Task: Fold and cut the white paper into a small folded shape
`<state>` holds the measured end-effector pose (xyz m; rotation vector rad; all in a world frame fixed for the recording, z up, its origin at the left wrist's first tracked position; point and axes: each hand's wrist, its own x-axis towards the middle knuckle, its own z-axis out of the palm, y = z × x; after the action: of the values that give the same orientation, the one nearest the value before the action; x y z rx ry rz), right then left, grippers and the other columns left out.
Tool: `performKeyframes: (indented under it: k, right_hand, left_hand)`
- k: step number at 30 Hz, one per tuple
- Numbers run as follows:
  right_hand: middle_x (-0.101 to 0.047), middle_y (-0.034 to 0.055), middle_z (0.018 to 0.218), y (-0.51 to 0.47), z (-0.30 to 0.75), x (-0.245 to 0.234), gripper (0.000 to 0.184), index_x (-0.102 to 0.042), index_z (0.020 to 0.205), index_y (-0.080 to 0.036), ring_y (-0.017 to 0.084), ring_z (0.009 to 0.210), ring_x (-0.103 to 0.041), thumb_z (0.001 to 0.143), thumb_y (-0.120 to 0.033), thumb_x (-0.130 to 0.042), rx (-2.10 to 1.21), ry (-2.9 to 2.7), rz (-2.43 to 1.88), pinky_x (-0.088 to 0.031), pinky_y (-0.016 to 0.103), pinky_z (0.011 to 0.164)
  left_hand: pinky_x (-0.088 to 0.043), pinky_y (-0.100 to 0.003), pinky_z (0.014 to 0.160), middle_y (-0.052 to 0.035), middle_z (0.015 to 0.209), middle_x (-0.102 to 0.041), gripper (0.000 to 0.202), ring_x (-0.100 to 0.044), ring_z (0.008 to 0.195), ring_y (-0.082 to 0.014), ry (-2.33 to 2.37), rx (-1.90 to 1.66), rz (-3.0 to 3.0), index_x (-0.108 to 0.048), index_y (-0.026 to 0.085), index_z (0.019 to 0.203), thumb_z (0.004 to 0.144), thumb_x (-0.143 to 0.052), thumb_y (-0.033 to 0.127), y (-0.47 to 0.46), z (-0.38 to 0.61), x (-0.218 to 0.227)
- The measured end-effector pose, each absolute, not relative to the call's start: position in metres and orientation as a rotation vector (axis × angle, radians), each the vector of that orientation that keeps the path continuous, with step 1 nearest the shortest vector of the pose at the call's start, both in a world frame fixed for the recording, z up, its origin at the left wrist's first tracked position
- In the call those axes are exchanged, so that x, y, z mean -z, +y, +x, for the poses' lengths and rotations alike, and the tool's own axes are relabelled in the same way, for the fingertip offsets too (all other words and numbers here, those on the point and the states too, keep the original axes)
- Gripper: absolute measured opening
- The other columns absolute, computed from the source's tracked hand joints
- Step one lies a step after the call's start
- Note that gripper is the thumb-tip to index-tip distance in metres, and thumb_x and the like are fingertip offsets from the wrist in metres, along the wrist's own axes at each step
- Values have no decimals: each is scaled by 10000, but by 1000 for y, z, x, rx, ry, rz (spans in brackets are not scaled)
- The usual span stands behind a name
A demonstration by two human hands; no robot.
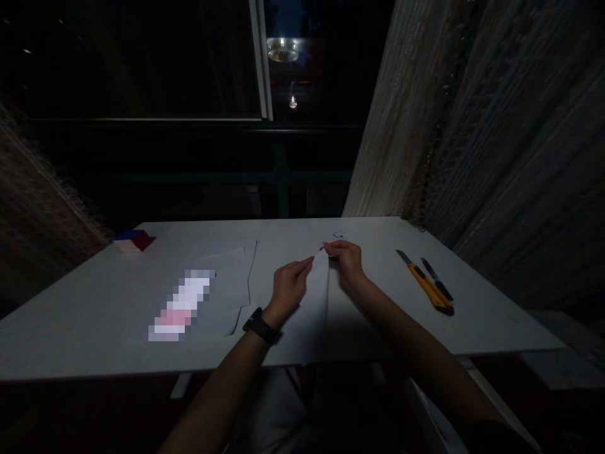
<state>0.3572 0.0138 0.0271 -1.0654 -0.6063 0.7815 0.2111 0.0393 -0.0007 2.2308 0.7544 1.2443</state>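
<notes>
Paper [317,293], white and tapering to a narrow tip, is held up at the front middle of a white desk [85,334], between a person's two bare hands. The left hand [289,285], with a black band [261,326] on its wrist, has its fingers [306,265] drawn together on the left edge, close to the tip. The right hand [348,260] pinches the tip itself from the right, its fingers nearly closed, with little gap between thumb and forefinger. A line runs across the lower part of the sheet; in the dim light, I cannot tell whether it is a fold or an edge.

To the left on the desk, well apart from the hands, lie loose white sheets [231,268], partly covered by a pixelated patch [182,306]. At the far left corner sits a small block [133,240] with blue, red and pale faces. To the right, a yellow and black utility knife [425,284] lies at a slant, its blade out and pointing away from the person, with a pen [436,279] just beside it. Beyond the desk are a dark window [132,60] and a pale curtain [392,107].
</notes>
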Motion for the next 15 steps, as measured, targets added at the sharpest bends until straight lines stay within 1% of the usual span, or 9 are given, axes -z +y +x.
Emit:
performKeyframes:
  k: [6,11,15]
  right_hand:
    - [-628,11,572,13,357,-28,125,-607,509,-151,131,536,-553,486,-203,-718,-792,-625,-1088,-443,268,528]
    - [-643,21,604,13,358,-27,103,-614,516,-153,142,558,-566,501,-201,-703,-769,-622,-1094,-448,273,536]
    - [-650,18,627,15,358,-23,97,-627,540,-162,142,565,-558,520,-229,-694,-747,-666,-1080,-431,270,533]
  left_hand:
    - [-481,-267,747,-52,942,-696,267,-639,826,-167,776,-1217,2235,-654,211,1061,855,-488,252,39,211,1]
    - [-482,-269,739,-56,936,-697,270,-640,819,-167,766,-1220,2236,-652,198,1062,857,-485,251,39,211,0]
    - [-485,-273,760,-56,949,-697,259,-642,837,-167,773,-1234,2216,-660,196,1044,851,-496,249,38,212,0]
